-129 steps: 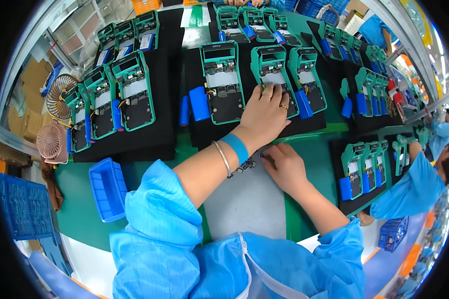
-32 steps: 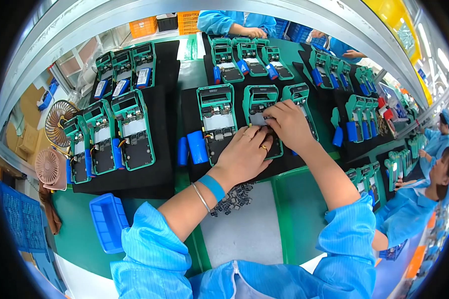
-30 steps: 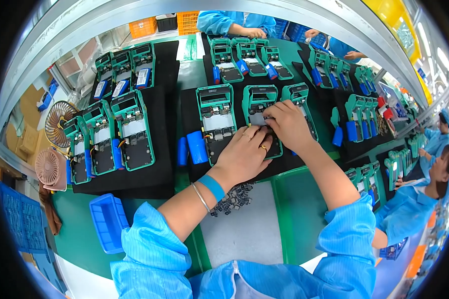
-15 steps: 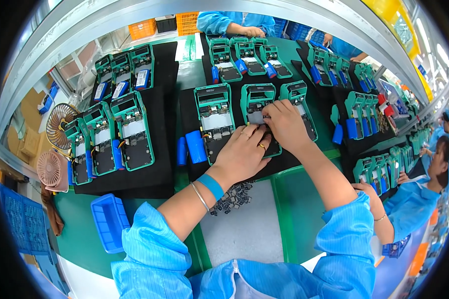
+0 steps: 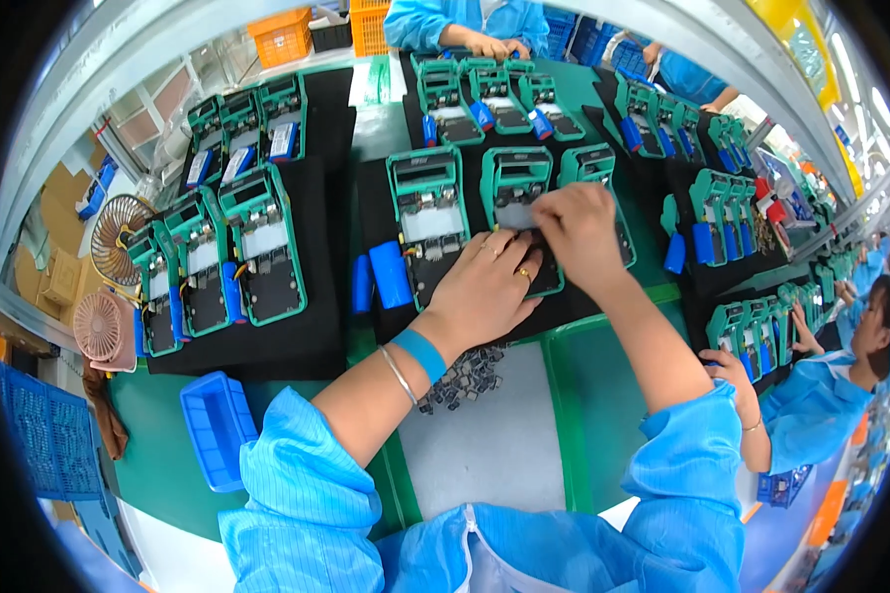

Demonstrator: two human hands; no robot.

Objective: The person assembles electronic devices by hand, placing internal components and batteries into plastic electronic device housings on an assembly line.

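Observation:
Before me stand three green device housings with black boards inside. My left hand (image 5: 483,285) lies over the lower half of the middle green device housing (image 5: 517,163), fingers bent and gripping it. My right hand (image 5: 581,229) is over the same housing's right side, thumb and fingertips pinched together; what they hold is hidden. To the left is another green device housing (image 5: 427,210), its board showing, with a blue battery pack (image 5: 391,275) beside it. The right-hand green device housing (image 5: 588,158) is partly covered by my right hand.
Small dark parts (image 5: 467,381) lie heaped on a grey mat (image 5: 485,445) near me. A blue bin (image 5: 218,430) is at left, below a black cloth (image 5: 311,296) bearing more housings. Fans (image 5: 102,331) stand far left. Co-workers sit across the table (image 5: 467,25) and at right (image 5: 821,395).
My right fingertips have shifted slightly along the middle housing, and the right hand has turned more knuckles-up. My left hand stays on the housing. The view has tilted slightly.

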